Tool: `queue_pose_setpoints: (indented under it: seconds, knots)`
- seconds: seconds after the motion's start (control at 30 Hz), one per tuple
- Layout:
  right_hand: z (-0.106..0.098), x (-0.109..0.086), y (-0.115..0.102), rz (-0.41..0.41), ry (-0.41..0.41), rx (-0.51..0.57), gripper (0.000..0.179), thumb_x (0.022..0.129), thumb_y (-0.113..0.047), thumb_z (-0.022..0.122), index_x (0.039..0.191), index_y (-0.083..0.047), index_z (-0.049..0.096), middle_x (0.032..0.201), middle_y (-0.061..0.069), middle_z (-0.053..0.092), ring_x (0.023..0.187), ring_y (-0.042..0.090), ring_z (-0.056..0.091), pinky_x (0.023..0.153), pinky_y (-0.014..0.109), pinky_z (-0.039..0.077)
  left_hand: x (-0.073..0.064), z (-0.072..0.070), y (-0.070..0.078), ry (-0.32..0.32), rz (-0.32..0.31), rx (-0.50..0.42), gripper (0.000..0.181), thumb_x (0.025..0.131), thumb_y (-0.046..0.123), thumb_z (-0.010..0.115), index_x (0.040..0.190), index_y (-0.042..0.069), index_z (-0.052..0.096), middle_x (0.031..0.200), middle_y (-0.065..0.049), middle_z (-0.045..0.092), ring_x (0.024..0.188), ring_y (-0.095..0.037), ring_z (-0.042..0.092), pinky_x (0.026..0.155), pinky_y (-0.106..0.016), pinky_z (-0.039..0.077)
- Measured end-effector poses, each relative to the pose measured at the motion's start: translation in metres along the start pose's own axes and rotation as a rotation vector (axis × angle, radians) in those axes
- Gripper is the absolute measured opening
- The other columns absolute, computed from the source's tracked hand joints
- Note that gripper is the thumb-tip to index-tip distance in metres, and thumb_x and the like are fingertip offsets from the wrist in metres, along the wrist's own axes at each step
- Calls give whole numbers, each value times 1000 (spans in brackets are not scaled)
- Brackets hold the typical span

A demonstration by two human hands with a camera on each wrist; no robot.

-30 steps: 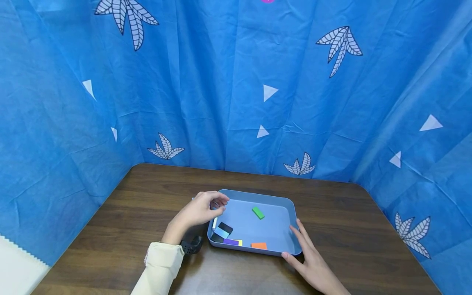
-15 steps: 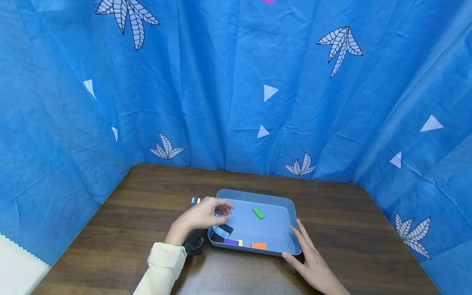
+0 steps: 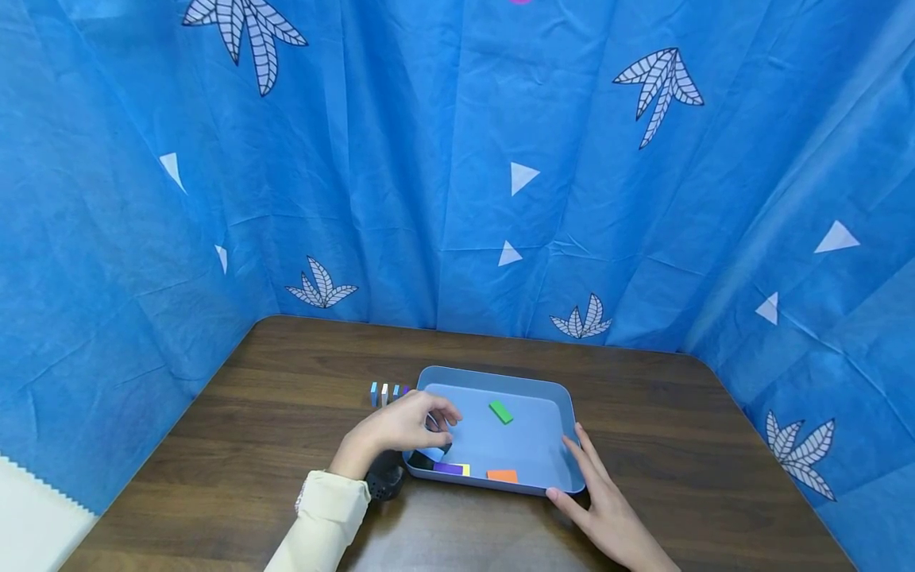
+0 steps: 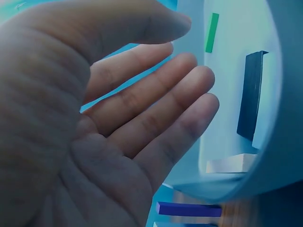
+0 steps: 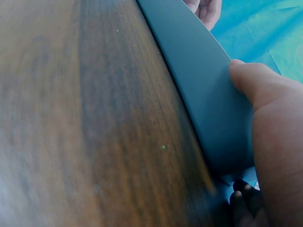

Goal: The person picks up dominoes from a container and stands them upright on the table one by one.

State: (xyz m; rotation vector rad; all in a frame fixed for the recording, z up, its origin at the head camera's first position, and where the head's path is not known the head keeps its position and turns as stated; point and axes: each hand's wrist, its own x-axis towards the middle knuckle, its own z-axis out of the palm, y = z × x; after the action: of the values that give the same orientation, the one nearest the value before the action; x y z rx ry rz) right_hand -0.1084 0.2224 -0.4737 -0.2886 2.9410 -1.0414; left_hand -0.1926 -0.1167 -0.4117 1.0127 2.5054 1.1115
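My left hand [image 3: 411, 421] hovers over the left end of a blue-grey tray [image 3: 493, 385], fingers gently bent and holding nothing. Below it in the left wrist view are a black block [image 4: 250, 94] and a white block [image 4: 229, 164] inside the tray. A light blue block [image 3: 432, 454], a purple block [image 3: 448, 469] and a yellow block [image 3: 466, 470] lie near the front left corner. Farther along the front wall is an orange block [image 3: 502, 476]; a green block [image 3: 501, 412] lies mid-tray. My right hand [image 3: 596, 508] rests spread against the front right corner, thumb at the rim.
Left of the tray, several small blocks stand upright in a row on the wooden table [image 3: 286, 413], among them a blue block [image 3: 373, 394] and a white block [image 3: 384, 394]. A blue patterned curtain [image 3: 457, 199] surrounds the table's back and sides.
My left hand has moved right and toward me across the tray's left end, uncovering the upright blocks behind it. The right hand and the tray stay put.
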Motion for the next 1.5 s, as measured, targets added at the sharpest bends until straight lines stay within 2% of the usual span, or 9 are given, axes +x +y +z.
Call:
queue_pose_setpoints:
  seconds: [0.23,0.43,0.73,1.03,1.2,1.5]
  knots:
    - [-1,0,0,-5,4,-21,83,87,-60,58,154,-25,21,163,1,0,144,35,21,103,66,34,3,3,0,-37,9,10,33,82,11,72,113,4,67,102,-8,69,84,-10,64,78,-27,55]
    - [0,0,1,-3,4,-14,81,88,-59,58,153,-28,21,163,-2,0,146,33,19,102,66,34,3,7,-1,-77,-13,20,34,81,14,75,114,7,68,103,-6,69,88,-14,64,80,-29,55]
    - [1,2,1,-13,4,16,81,88,-57,59,153,-26,22,163,-2,-1,146,35,17,103,66,33,4,10,-1,-126,-39,19,30,76,15,80,104,9,71,96,-2,70,84,-13,64,76,-21,53]
    - [1,1,1,-8,-2,25,81,88,-57,59,153,-27,22,163,-4,-1,145,34,21,103,65,34,5,13,3,-181,-41,-23,25,77,6,77,101,6,70,92,-2,70,77,-7,63,71,-17,51]
    - [1,0,1,-16,4,17,80,88,-56,58,153,-26,23,163,-2,0,145,35,21,103,65,34,4,14,5,-186,-59,-37,25,77,3,77,101,6,70,89,-2,69,74,-2,60,70,-17,52]
    - [0,1,1,-23,10,14,80,88,-55,59,153,-26,23,163,-1,0,146,36,19,102,66,34,5,15,6,-174,-55,-11,23,76,1,77,97,6,69,86,-1,68,73,-4,60,69,-17,51]
